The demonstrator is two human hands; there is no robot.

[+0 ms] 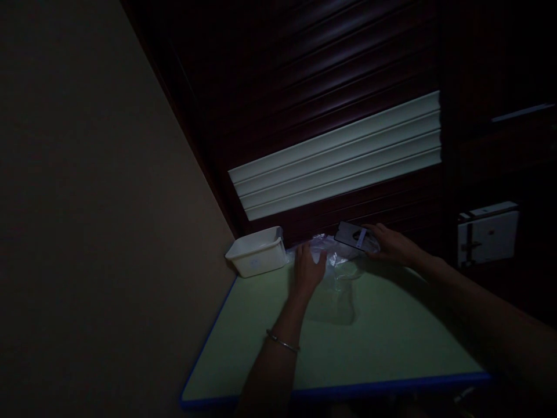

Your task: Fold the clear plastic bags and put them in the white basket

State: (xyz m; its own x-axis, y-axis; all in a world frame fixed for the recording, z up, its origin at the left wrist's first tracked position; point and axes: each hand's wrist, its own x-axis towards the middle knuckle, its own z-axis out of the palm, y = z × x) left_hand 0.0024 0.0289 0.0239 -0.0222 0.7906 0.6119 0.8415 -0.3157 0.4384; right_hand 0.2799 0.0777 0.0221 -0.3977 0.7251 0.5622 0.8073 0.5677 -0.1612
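My right hand (391, 245) grips a flat, dark-edged rectangular item (348, 233), which looks like a phone case with a white strip across it. It is raised a little, tilted, above the far part of the table. Over the crumpled clear plastic bags (333, 255) reaches my left hand (310, 268), with thumb and fingers apart. Its fingertips are at the plastic, and I cannot tell whether they touch it. Nearer to me, a flat clear plastic piece (333, 305) lies on the pale green tabletop (391, 342). The dim light hides fine detail.
A white plastic bin (256, 252) stands at the table's far left corner, against the wall (108, 232). Dark slatted doors (322, 75) with a pale slatted panel (348, 154) rise behind. A white box (489, 235) is off to the right. Blue edging (391, 384) rims the table.
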